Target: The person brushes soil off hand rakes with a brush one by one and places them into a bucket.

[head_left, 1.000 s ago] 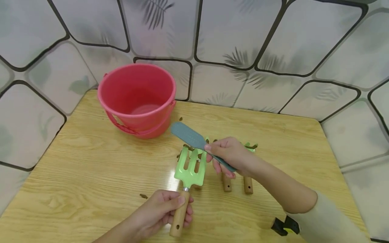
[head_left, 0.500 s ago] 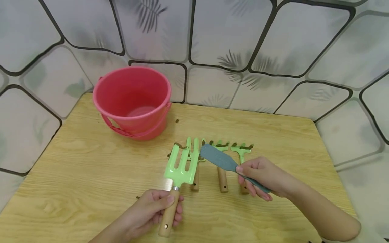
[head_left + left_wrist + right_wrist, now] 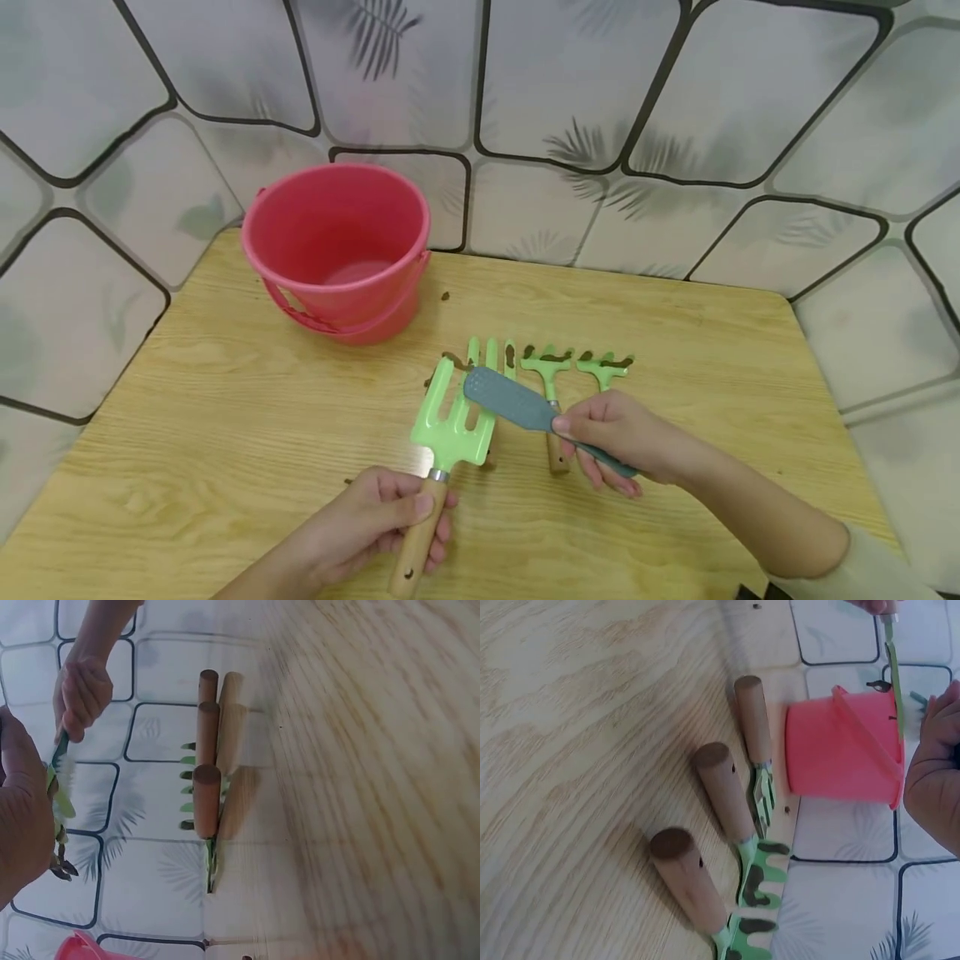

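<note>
My left hand [image 3: 375, 521] grips the wooden handle of a light green garden hand fork [image 3: 450, 442], its tines pointing up and away. Brown dirt clings near the tine tips. My right hand [image 3: 615, 433] holds a blue-grey brush [image 3: 506, 400] by its thin handle. The brush head overlaps the fork's right tines in the head view; pale bristles [image 3: 66, 776] show on its underside in the left wrist view, close to the tines. Behind them lie a second green fork [image 3: 492, 354], partly hidden, and two small green rakes [image 3: 547, 365] with dirt on their prongs.
A pink bucket [image 3: 375, 317] with its handle down stands at the back left of the wooden table [image 3: 225, 400]. Dirt crumbs [image 3: 446, 296] are scattered about. A patterned wall covering [image 3: 540, 200] rises behind the table's far edge.
The brush moved off the fork to the right, then came back left over the tines. My left hand keeps its grip on the fork, which has shifted only slightly.
</note>
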`<state>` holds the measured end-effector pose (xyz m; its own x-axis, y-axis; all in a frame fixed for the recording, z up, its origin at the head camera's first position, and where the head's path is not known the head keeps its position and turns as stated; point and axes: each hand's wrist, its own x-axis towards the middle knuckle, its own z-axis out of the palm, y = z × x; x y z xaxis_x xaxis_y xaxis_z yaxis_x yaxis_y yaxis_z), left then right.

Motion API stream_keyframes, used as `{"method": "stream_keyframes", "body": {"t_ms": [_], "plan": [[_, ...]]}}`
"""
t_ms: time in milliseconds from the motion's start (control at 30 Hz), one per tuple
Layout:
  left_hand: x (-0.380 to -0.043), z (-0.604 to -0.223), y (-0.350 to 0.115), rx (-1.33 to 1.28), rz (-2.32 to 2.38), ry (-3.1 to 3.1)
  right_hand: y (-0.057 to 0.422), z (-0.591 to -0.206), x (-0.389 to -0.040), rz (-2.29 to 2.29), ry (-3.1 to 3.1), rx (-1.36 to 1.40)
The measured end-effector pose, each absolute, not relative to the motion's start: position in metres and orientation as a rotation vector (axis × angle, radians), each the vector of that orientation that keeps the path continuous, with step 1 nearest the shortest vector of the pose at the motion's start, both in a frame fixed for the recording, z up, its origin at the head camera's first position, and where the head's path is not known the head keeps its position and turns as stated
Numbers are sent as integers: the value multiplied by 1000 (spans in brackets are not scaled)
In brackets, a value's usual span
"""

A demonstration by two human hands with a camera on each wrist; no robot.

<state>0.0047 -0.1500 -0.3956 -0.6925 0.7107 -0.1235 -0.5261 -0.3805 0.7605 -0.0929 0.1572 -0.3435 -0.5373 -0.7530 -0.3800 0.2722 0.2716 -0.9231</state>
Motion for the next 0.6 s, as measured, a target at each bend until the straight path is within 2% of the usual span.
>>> {"method": "stream_keyframes", "body": {"t_ms": [300, 600], "plan": [[6, -397, -139, 236, 2022, 1107, 116, -350, -108, -1426, 1808, -203], [5, -402, -131, 18, 2035, 1305, 94, -329, -128, -1454, 1827, -156]]}}
